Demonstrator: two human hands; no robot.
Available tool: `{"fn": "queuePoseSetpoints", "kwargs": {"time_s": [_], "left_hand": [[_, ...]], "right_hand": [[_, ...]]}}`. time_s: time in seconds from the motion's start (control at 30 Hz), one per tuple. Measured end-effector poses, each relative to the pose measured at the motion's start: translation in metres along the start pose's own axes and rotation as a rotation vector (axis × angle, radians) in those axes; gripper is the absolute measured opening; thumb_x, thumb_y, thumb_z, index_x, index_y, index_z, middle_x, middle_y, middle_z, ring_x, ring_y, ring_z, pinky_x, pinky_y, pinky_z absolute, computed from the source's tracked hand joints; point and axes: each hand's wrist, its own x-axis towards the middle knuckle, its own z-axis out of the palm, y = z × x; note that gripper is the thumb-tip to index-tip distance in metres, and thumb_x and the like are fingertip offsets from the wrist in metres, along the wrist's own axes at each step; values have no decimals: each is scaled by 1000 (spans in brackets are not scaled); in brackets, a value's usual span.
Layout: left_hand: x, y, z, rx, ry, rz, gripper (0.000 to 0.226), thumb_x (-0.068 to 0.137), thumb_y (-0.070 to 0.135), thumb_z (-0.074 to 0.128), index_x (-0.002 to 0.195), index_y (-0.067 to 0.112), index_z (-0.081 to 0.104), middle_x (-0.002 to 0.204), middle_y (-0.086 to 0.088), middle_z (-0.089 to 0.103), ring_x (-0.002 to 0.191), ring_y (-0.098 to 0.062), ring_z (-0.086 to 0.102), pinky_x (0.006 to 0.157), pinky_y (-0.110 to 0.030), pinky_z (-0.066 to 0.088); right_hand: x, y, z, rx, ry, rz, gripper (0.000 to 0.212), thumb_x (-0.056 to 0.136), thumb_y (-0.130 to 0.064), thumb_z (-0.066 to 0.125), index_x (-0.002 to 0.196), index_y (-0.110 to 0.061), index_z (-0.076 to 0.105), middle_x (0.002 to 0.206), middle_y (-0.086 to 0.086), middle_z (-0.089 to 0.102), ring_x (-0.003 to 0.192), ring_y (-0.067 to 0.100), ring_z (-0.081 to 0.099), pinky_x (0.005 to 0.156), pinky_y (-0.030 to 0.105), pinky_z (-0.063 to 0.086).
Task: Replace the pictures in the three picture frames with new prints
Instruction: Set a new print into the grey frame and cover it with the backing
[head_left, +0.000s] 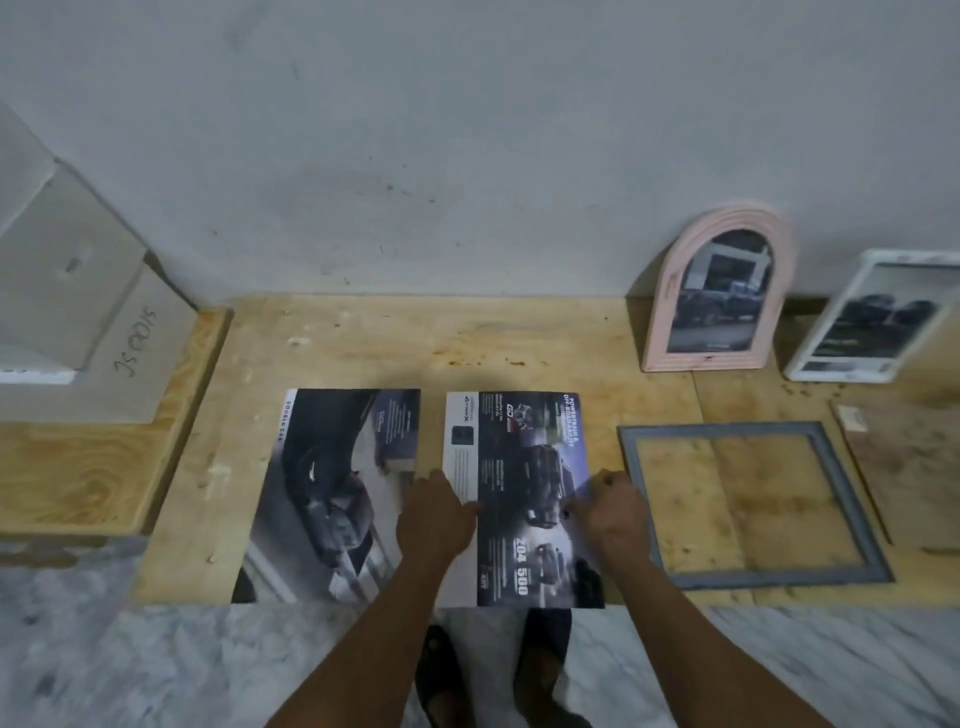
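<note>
Right print (524, 499) lies flat on plywood table (363, 343), long axis 12–6 o'clock, heading text toward 12, bottom edge at the near table edge. Dark glossy page, vehicles, white strip along its left side, "204 500" in large figures. Left hand (434, 512) rests on its left edge; cannot tell if fingers pinch it. Right hand (615, 506) curled, pinching right edge. Empty grey frame (852, 499) flat at 3 o'clock.

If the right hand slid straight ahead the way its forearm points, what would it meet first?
Probably only more of the car brochure under the right hand, then bare plywood up to the wall; the grey frame lies off to the side.
</note>
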Motion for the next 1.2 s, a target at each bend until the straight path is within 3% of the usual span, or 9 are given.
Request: {"fn": "queuePoseSetpoints", "kwargs": {"time_s": [0.23, 0.33, 0.53, 0.67, 0.83, 0.97, 1.03, 1.1, 1.2], "left_hand": [[7, 13, 16, -64, 97, -170, 61, 79, 41, 79, 120, 8, 47, 120, -13, 58, 112, -35, 59, 89, -44, 51], [8, 13, 19, -117, 136, -242, 55, 76, 34, 84, 114, 10, 52, 115, -12, 63, 107, -34, 62, 83, -40, 52], [6, 18, 21, -129, 207, -227, 49, 72, 34, 87, 106, 15, 57, 110, -8, 68, 100, -32, 66, 83, -43, 56], [-3, 27, 15, -151, 230, -198, 59, 74, 43, 82, 117, 13, 55, 118, -10, 62, 109, -33, 61, 88, -46, 54], [-37, 45, -7, 33, 380, 204, 85, 74, 80, 58, 133, 20, 51, 130, -7, 51, 119, -27, 48, 97, -49, 47], [-81, 61, -34, 167, 168, 709, 92, 70, 88, 52, 140, 28, 47, 141, 2, 51, 127, -18, 46, 112, -51, 33], [-104, 67, -43, 308, 179, 822, 91, 72, 75, 63, 145, 25, 42, 146, 0, 49, 132, -19, 45, 114, -49, 27], [-123, 71, -49, 355, 362, 877, 66, 81, 34, 72, 142, 21, 49, 139, -4, 57, 125, -26, 54, 105, -44, 39], [-152, 81, -62, 152, 497, 759, 49, 90, 9, 62, 135, 27, 57, 125, -1, 68, 106, -23, 64, 87, -32, 47]], "right_hand": [[18, 8, 7, 91, -75, 71, 38, 72, -25, 82, 98, -16, 55, 89, 2, 62, 80, 23, 63, 61, 29, 48], [23, 16, 8, 167, -128, 90, 26, 73, -21, 79, 88, -13, 59, 82, 5, 65, 68, 22, 63, 55, 34, 54], [20, 21, -1, 231, -168, -40, 30, 88, -24, 68, 70, -2, 60, 58, 3, 49, 48, 12, 41, 43, 19, 31], [16, 13, -14, 358, -216, -50, 33, 91, -29, 65, 72, -2, 65, 63, 8, 58, 57, 18, 53, 54, 25, 40], [2, -15, -50, 490, -164, -48, 21, 93, -23, 61, 76, -12, 64, 72, 6, 58, 73, 23, 55, 62, 30, 38], [-7, -37, -76, 525, -139, -28, 22, 85, -29, 60, 66, -17, 60, 74, 7, 63, 75, 27, 61, 70, 35, 54], [-15, -43, -90, 550, -181, -19, 13, 85, -25, 60, 76, -16, 60, 81, 6, 63, 76, 24, 60, 75, 36, 56], [-30, -46, -106, 634, -186, 26, 16, 74, -22, 68, 80, -8, 63, 86, 8, 69, 76, 23, 64, 74, 43, 59], [-62, -41, -134, 904, -226, 20, 27, 80, -30, 70, 86, -3, 69, 76, 13, 73, 64, 22, 66, 52, 37, 54]]}}
